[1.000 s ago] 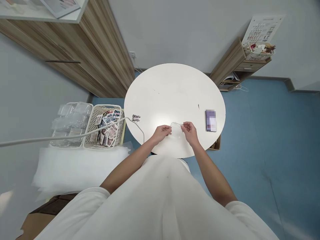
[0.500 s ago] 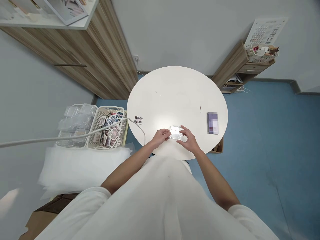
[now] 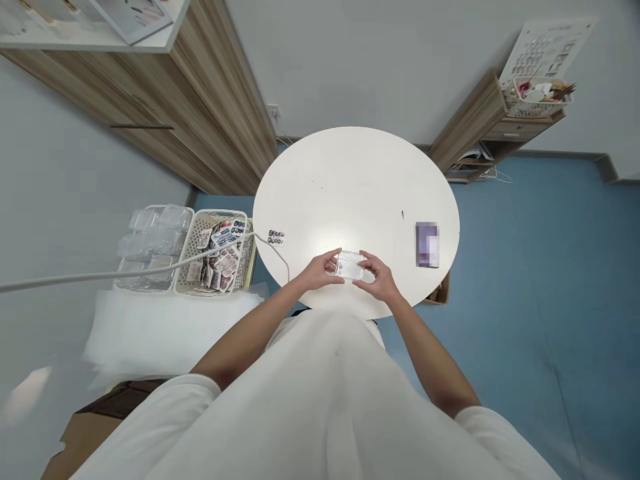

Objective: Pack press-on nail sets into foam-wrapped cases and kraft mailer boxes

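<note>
Between my hands, near the front of the round white table (image 3: 360, 180), is a small clear plastic box (image 3: 350, 265). My left hand (image 3: 323, 270) grips its left side, with the thumb at the near edge and fingers at the far edge. On the right side my right hand (image 3: 379, 277) holds it in much the same way, thumb below and fingers above. Whether the box contains anything is hard to tell through the glare. A small set of dark press-on nails (image 3: 275, 237) lies at the table's left, and a blurred purple packet (image 3: 427, 245) at its right.
Left of the table stand a basket of printed cards (image 3: 220, 257) and a basket of clear plastic boxes (image 3: 150, 240). A white cable (image 3: 210, 253) crosses over to the table's left edge. White foam sheets (image 3: 165, 333) lie nearer me, and a cardboard box (image 3: 80, 433) stands below them.
My left hand has gone from a pinch at the box's left edge to a wider grip across that side. My right hand still holds the right side. The view has shifted slightly.
</note>
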`<state>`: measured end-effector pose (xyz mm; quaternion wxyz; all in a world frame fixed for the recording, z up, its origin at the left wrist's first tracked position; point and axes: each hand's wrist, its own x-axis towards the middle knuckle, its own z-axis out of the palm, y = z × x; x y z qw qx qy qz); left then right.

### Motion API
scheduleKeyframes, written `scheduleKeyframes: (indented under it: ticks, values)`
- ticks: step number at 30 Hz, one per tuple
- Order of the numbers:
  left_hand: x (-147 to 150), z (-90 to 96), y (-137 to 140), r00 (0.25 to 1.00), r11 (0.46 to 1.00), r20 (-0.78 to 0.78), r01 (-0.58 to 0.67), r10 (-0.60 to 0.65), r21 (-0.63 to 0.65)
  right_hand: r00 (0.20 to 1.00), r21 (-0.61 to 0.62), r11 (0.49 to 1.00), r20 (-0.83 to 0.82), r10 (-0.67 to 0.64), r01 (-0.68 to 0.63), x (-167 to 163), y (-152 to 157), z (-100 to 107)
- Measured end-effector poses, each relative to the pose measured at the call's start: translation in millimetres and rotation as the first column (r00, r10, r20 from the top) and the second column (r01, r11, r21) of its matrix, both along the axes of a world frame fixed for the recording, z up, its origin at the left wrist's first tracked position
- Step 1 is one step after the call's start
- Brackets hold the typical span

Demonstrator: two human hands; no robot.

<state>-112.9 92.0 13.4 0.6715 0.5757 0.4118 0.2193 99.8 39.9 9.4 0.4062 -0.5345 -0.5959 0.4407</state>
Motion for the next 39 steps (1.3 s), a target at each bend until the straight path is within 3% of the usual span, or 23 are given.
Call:
scheduleKeyframes:
  ticks: [8,14,18,22,27,32,39]
  values:
    - [14,0.0,-5,0.997,0.989,0.072,-0.022,0.032,-0.144,0.998,-0.156,0.988,-0.057,-0.018,0.009,12,1,-1]
    - [25,-7.7,-11,0.992,0.986,0.121,-0.011,0.032,-0.167,0.988,-0.292,0.955,-0.124,-0.090,0.050,21,6,-4]
    - [31,-17.6,-17,0.990,0.984,0.129,-0.035,0.058,-0.176,0.990,-0.368,0.928,-0.101,-0.094,0.050,28,18,0]
    - [36,-28.9,-25,0.992,0.981,0.108,-0.049,0.071,-0.187,0.983,-0.403,0.902,-0.029,-0.179,0.153,27,31,-1]
    - [40,-44.5,-33,0.994,0.985,0.015,-0.101,0.104,-0.140,0.972,-0.458,0.866,-0.020,-0.234,0.199,17,28,-22]
    - [42,-62.4,-38,0.984,0.984,-0.082,-0.165,0.160,-0.063,0.977,-0.459,0.874,-0.052,-0.206,0.160,10,7,-40]
    - [42,-74.4,-41,0.960,0.993,-0.259,-0.084,0.105,0.088,0.988,-0.449,0.883,0.122,-0.090,0.136,6,-12,-54]
